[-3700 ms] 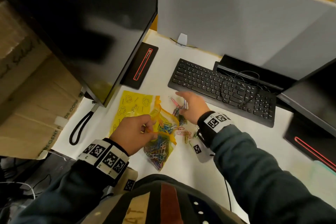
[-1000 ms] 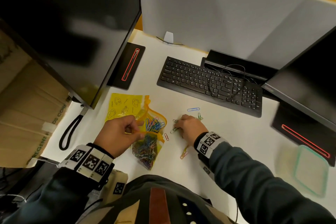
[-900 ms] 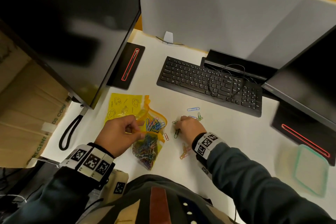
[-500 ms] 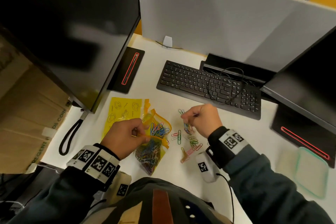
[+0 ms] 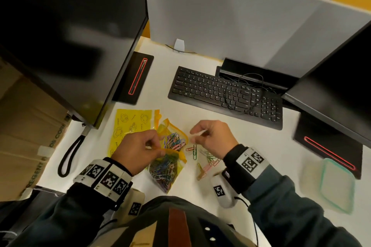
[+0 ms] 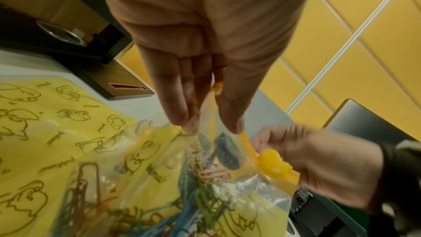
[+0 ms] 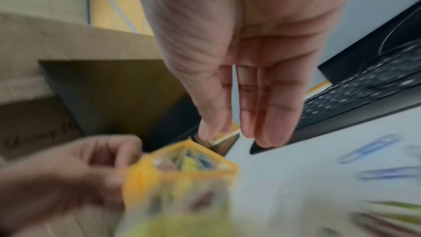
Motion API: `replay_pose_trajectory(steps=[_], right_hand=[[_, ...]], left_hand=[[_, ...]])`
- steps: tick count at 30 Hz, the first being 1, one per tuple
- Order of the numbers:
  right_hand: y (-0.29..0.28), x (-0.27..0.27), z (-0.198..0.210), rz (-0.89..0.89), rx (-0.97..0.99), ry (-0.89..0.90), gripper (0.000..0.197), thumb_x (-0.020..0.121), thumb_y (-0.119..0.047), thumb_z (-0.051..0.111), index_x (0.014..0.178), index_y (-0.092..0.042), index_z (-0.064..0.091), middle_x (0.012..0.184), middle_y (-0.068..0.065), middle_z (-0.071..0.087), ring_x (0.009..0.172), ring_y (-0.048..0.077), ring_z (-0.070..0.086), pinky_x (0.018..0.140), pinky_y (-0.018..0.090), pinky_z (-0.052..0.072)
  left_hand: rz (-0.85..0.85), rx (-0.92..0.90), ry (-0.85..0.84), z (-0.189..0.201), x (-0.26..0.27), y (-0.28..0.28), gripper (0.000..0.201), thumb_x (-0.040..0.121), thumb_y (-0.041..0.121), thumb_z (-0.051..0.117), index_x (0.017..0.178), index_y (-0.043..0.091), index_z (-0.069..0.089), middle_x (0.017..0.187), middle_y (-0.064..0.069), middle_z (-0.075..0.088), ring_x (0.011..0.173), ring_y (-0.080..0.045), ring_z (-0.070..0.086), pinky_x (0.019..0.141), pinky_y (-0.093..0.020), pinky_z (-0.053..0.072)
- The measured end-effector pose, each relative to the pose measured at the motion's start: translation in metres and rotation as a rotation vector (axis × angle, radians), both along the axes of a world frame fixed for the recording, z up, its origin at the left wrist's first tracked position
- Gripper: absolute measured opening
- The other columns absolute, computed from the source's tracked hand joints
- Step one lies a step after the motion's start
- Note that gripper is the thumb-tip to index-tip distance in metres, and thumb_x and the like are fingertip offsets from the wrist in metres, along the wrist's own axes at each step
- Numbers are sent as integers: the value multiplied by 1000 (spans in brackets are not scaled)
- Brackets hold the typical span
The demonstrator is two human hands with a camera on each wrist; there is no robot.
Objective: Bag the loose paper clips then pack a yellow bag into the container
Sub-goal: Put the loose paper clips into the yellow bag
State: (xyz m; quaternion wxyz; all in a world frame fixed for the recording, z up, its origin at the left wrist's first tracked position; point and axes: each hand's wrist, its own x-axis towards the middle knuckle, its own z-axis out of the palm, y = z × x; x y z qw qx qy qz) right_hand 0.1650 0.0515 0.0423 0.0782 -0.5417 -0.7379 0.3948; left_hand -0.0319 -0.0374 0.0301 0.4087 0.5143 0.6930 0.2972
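i see the left hand (image 5: pixel 138 151) pinching the orange rim of the yellow bag (image 5: pixel 167 161), thumb and fingers (image 6: pixel 175 100) closed on the plastic and keeping its mouth open. the bag lies on the white desk (image 5: pixel 174 110), already part full of coloured paper clips. the right hand (image 5: pixel 213 138) hovers just beside the bag's mouth with fingers curled; something pale shows at its fingertips, but motion blur means i cannot tell whether it grips anything. loose paper clips (image 5: pixel 206 161) lie on the desk under that hand. a second yellow bag (image 5: pixel 130 124) lies flat beside the first. the container (image 5: pixel 333 184) sits well apart, by the desk's right edge. a keyboard (image 5: pixel 224 94) lies beyond the hands
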Motion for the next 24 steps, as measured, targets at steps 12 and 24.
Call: replay_pose_trajectory(steps=[12, 24], right_hand=[[-51, 26, -53, 390, 65, -505, 40, 86, -19, 53, 125, -19, 43, 127, 9, 45, 115, 29, 46, 84, 37, 47], [-46, 35, -70, 41, 52, -357, 41, 84, -15, 54, 125, -17, 50, 122, 7, 49, 111, 26, 51, 88, 31, 48]], left_hand=[[-273, 337, 283, 30, -6, 19, 11, 74, 37, 56, 75, 29, 49, 84, 10, 57, 63, -9, 50, 61, -22, 43], [-213, 193, 256, -2, -14, 22, 13, 79, 12, 63, 83, 25, 66, 77, 21, 47, 71, 6, 49, 64, -5, 31]])
